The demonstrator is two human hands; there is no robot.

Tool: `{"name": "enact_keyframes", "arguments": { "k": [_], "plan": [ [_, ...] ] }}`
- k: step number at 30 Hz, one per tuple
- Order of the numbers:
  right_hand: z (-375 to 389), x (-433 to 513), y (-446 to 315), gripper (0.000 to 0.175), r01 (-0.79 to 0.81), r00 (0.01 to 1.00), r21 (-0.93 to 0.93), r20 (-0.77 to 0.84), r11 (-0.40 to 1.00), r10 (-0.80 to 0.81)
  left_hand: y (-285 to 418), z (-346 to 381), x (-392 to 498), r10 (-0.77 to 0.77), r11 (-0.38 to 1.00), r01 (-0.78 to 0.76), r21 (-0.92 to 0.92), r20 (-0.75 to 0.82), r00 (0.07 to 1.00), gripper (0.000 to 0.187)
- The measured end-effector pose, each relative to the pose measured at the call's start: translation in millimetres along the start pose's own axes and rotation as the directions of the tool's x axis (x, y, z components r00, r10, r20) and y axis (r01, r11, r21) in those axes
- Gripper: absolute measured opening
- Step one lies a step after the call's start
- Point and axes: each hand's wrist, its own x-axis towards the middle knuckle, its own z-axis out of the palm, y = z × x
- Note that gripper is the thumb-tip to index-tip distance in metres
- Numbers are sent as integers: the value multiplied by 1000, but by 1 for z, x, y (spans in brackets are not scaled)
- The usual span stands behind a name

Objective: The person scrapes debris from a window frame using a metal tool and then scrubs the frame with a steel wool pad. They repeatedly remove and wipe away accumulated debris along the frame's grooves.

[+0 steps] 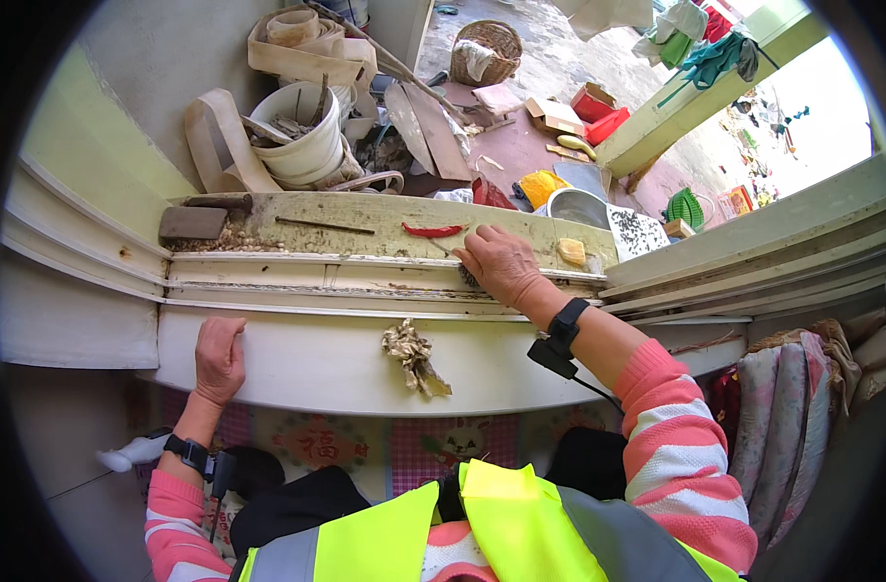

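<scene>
My right hand (507, 268) is on the window track (384, 275), gripping a small dark scrubber (468, 276), perhaps steel wool, mostly hidden under the fingers. My left hand (220, 361) rests loosely curled on the white inner sill (304, 364), with nothing visible in it. Between the hands lies a crumpled, dirty piece of paper or foil (414, 356). Beyond the track, the stained outer ledge (384, 211) bears a red chilli pepper (433, 231), a thin dark rod (325, 225) and a yellowish block (571, 251), maybe soap or sponge.
A rusty blade-like tool (193, 222) and scattered pale grains (246, 241) occupy the ledge's left end. Outside stand a white bucket (304, 156) of sticks, a metal basin (579, 206) and a wicker basket (490, 51). Folded cushions (777, 422) are at the right.
</scene>
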Motion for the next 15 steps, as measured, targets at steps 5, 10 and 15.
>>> {"name": "enact_keyframes", "arguments": {
  "k": [5,10,15],
  "plan": [
    [-1,12,0,22,-84,996,39,28,996,83,-11,16,-18,-38,995,41,90,-40,998,40],
    [29,69,-59,17,80,996,219,22,972,-87,-14,16,-18,-86,989,86,124,-5,996,40],
    [83,143,-142,12,117,992,379,-6,918,-123,-9,12,-15,-83,991,84,106,-13,997,41]
  ]
}}
